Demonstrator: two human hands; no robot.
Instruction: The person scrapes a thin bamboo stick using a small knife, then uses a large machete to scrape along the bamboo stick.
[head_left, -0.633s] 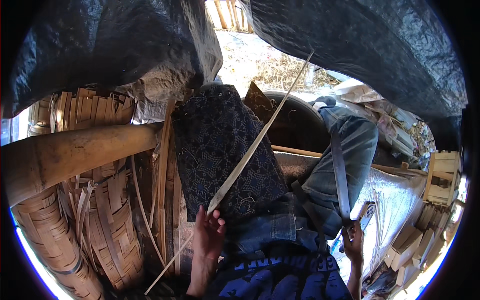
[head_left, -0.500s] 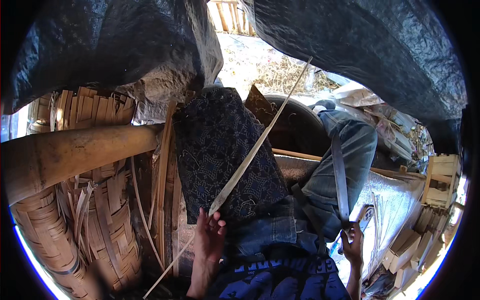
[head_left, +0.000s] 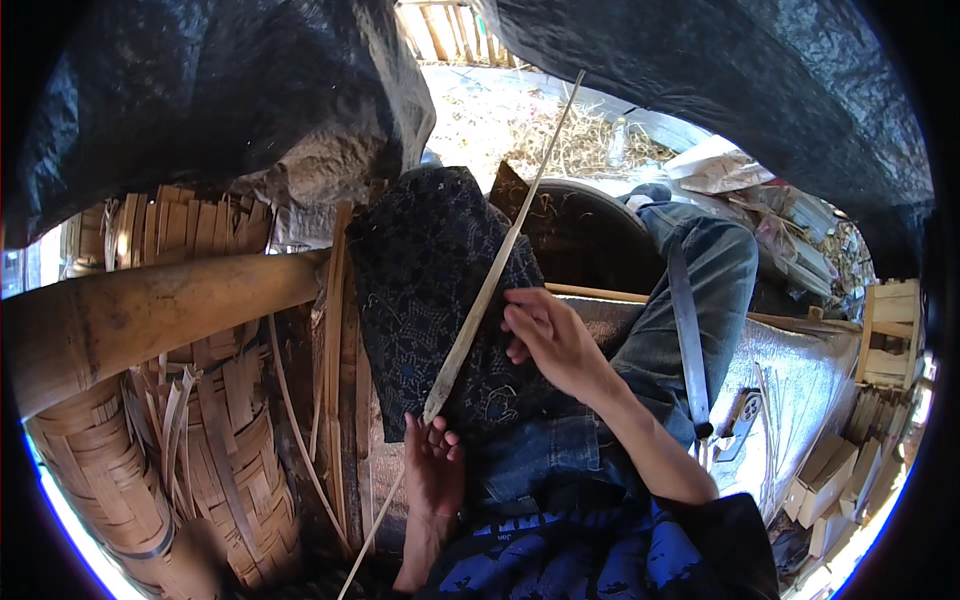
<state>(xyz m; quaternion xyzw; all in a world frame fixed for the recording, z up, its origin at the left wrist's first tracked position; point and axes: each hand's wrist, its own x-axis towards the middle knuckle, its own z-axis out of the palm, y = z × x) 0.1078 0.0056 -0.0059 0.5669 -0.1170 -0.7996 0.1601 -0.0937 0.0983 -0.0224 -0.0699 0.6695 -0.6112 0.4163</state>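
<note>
A long pale bamboo strip [head_left: 476, 320] slants across my lap, its thin far tip raised toward the bright ground. My left hand [head_left: 433, 465] pinches it low down between thumb and fingers, and its narrow tail runs on toward the lower edge. To the right of the strip is my right hand [head_left: 555, 345], fingers loosely bent and apart, close to the strip with nothing visible in them. A long-bladed knife [head_left: 686, 330] rests along my right leg, its dark handle end toward me. A dark patterned cloth [head_left: 410, 290] covers my left leg beneath the strip.
Woven bamboo baskets [head_left: 110, 480] and a thick bamboo pole [head_left: 170, 310] stand at my left. A dark round tub [head_left: 600, 240] sits ahead, dark plastic sheets [head_left: 700, 90] hang above, and wooden pieces [head_left: 825, 480] are stacked at right.
My right hand has let go of the knife, leaving it on my leg, and has moved left to beside the strip. The strip has swung steeper; my left hand still holds it.
</note>
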